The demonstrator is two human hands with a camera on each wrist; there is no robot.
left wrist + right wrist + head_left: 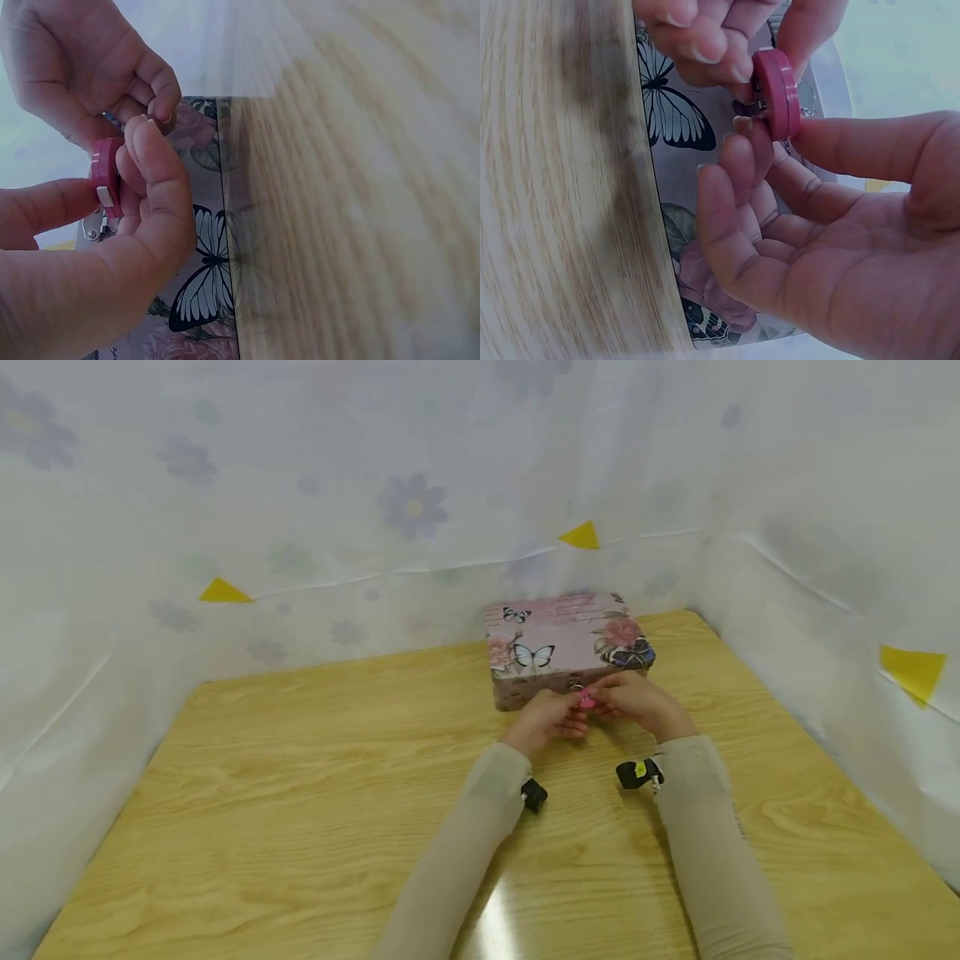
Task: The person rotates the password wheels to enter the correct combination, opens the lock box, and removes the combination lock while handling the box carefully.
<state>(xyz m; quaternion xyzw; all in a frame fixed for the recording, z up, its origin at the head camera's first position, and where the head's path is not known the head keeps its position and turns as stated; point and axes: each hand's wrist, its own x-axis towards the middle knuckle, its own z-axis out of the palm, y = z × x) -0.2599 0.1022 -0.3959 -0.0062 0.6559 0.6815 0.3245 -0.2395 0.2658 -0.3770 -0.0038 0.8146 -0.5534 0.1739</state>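
Note:
A small pink padlock is at the front of a pink box printed with butterflies and roses, just below its metal clasp. My left hand pinches the padlock between thumb and fingers from the left. From the other side my right hand pinches it too, thumb on one face and fingertips on the opposite one. In the right wrist view the padlock shows small metallic bits on its inner face. A pale tab shows on its edge in the left wrist view. The box lid is closed.
The box stands toward the back right of a wooden table, near a white flowered curtain. Yellow triangles mark the curtain. A black wrist camera is strapped to the left sleeve and another to the right.

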